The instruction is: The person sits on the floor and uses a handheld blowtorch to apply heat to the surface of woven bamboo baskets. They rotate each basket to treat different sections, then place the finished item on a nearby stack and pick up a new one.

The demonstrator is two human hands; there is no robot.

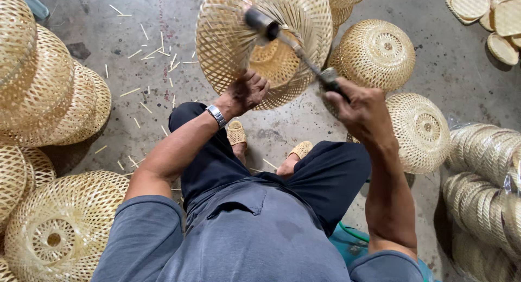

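- The left hand (248,92) clenches the near rim of the woven bamboo shade (264,43), holding it up over the knees; steadiest if that rim stays braced.
- The right hand (362,109) is clamped around the hammer (290,46) handle; short, light taps suit thin weave.
- Farther right, finished baskets (374,53) sit on the concrete floor (125,37).

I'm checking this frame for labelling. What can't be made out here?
- Head view: hammer head is motion-blurred; its shape is unclear.
- The left hand fingertips are hidden behind the woven basket rim.
- The hammer grip is covered by the right hand.
- Stacked baskets are cut off by the left edge.
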